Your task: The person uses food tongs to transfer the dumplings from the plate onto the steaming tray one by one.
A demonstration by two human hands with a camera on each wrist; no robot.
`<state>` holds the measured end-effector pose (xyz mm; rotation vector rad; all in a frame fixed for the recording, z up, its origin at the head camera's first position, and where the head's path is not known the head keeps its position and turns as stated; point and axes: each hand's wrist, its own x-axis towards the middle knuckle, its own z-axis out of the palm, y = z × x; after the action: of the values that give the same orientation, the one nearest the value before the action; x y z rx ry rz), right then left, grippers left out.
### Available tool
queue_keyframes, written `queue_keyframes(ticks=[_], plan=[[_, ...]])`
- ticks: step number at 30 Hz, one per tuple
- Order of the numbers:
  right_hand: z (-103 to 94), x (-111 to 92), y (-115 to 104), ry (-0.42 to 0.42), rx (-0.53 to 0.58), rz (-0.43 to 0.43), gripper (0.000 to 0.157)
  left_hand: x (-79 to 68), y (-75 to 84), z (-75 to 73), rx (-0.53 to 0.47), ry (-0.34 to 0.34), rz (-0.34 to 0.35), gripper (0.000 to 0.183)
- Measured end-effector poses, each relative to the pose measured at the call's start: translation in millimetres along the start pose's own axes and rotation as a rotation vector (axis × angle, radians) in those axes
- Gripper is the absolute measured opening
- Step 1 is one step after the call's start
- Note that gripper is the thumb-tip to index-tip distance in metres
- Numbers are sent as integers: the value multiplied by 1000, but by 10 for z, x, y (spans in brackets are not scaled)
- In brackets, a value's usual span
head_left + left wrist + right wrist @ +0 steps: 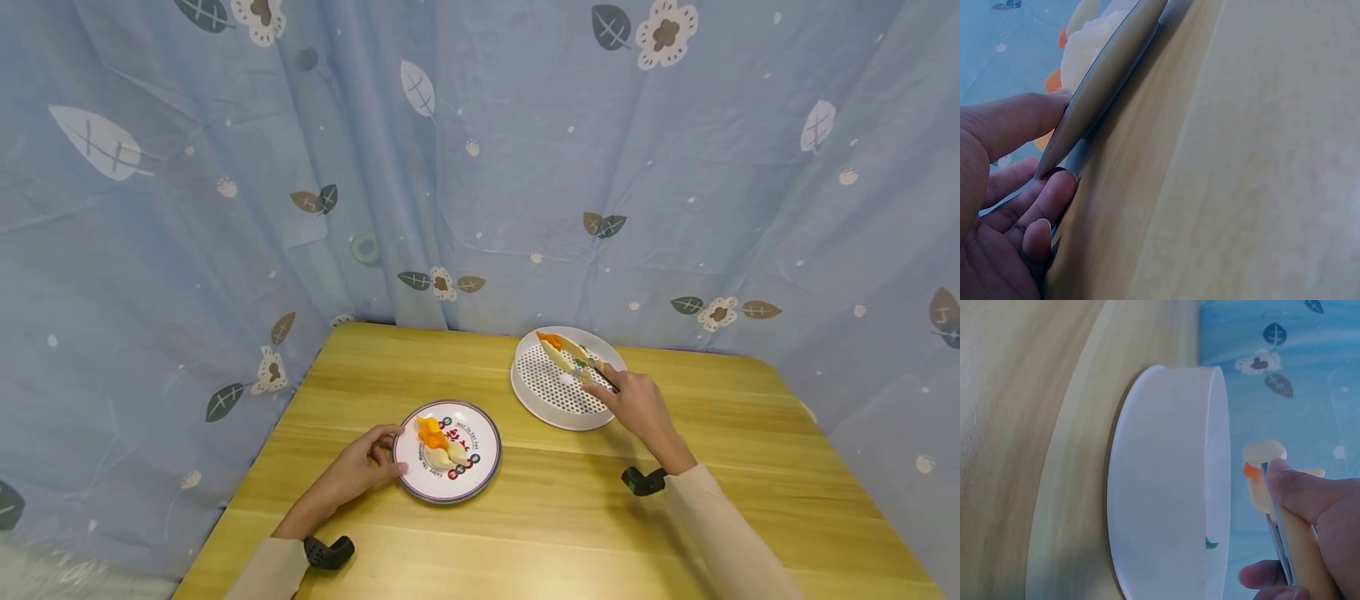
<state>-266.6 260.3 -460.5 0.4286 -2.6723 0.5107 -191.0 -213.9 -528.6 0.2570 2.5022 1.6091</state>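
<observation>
My left hand (358, 464) pinches the near-left rim of a round white plate (483, 437) with printed lettering. In the left wrist view the thumb (1029, 119) lies over the rim, with fingertips beneath it. Yellow, orange and white dumpling-shaped pieces (433, 435) sit on the plate. My right hand (641, 408) grips tongs (1305, 553) with tan handles and cream tips. Between those tips is an orange piece (551, 339), mostly covered by them. The tongs are above a round white steamer basket (528, 406) with a perforated bottom; small green and white bits show inside it.
The wooden table (525, 542) carries the plate at left and the basket at the far edge. A blue curtain (510, 167) with leaves and flowers hangs behind and beside the table. A black wrist mount (643, 481) is on my right wrist.
</observation>
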Motion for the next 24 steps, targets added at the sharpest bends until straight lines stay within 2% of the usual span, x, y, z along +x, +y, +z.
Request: queue_keyframes(ticks=[11,19,24], plan=[[62,109,99,-98,-52,77,60,-7,12,-9,-11,4,-5,61],[98,207,84,-150,-84,124,59,-5,8,-21,-20,-9,13,61],[131,237,61,-185,-109,145,50,-11,2,-20,-14,-15,21,61]])
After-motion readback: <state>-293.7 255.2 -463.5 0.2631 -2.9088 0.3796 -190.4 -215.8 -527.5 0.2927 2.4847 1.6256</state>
